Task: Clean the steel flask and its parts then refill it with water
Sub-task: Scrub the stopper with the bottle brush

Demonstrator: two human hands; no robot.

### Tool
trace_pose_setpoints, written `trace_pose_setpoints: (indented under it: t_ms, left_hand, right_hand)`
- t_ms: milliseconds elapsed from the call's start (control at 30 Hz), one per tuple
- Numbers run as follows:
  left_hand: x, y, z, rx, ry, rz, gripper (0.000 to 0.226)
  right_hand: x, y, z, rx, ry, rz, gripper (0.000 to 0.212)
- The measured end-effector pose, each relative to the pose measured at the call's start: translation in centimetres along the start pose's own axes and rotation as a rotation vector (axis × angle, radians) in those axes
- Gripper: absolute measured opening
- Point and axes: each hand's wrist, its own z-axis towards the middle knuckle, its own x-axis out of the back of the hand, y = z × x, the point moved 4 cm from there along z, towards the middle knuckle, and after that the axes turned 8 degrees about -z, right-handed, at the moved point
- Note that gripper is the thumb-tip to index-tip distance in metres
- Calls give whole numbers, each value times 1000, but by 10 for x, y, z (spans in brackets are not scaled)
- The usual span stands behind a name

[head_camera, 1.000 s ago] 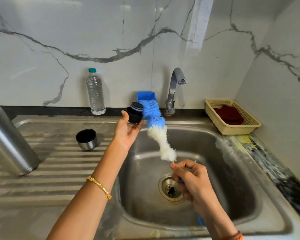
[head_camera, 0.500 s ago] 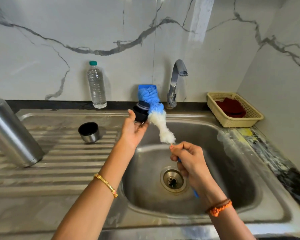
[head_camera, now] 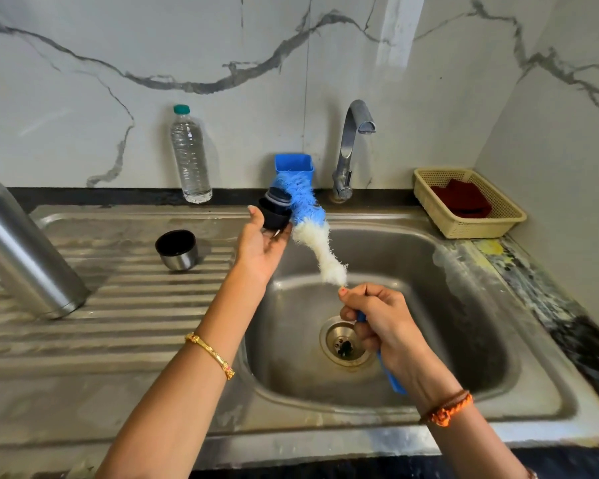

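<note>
My left hand (head_camera: 261, 245) holds the flask's black stopper (head_camera: 274, 210) by its fingertips above the sink's left rim. My right hand (head_camera: 381, 318) grips the blue handle of a bottle brush (head_camera: 312, 226), whose blue and white bristles lie against the stopper's right side. The steel flask body (head_camera: 25, 254) stands on the drainboard at the far left, partly cut off by the frame edge. Its steel cup lid (head_camera: 177, 249) sits mouth up on the drainboard.
The sink basin (head_camera: 446, 305) has a drain strainer (head_camera: 344, 344) below my right hand. A tap (head_camera: 351, 146) stands behind it, shut off. A clear water bottle (head_camera: 190, 155), a blue holder (head_camera: 294, 164) and a beige basket (head_camera: 471, 203) with a red cloth line the back.
The brush bristles have come closer against the stopper and slid along it. Both hands shifted slightly over the sink; flask and cup lid stayed put.
</note>
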Motion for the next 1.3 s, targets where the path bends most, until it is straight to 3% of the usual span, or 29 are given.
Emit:
trace_pose_setpoints:
  t_ms: [167,300,433,533,667,767,867,1133,1300]
  left_hand:
    - [9,18,16,-263,69,21,42]
    - [13,25,21,-505,16,336,37]
    - [9,29,18,-657,-61,629,41]
    - [0,27,12,-653,-200,714,41]
    - [-7,26,-3,-714,-282,876,45]
    - [-11,29,-7,-758,-323,957,47]
    - [-12,37,-3,-762,-253,940,46]
    - [-11,55,8,-759,-73,923,47]
    - [-15,28,-9,-792,-296,1188,49]
  right_hand:
    - [-2,11,-7,-56,-42,-26,33]
    - [2,16,-9,-54,-27,2,33]
    - [3,11,-11,194,140,-120,29]
    - [2,1,-12,510,385,-490,24]
    - [7,-16,-7,633,565,-692,17]
    - [17,-21,-1,674,540,-715,18]
    - [19,-15,-12,735,542,-759,20]
    - [17,-10,-19,685,528,-846,13]
    - [5,-32,-7,674,518,-825,14]
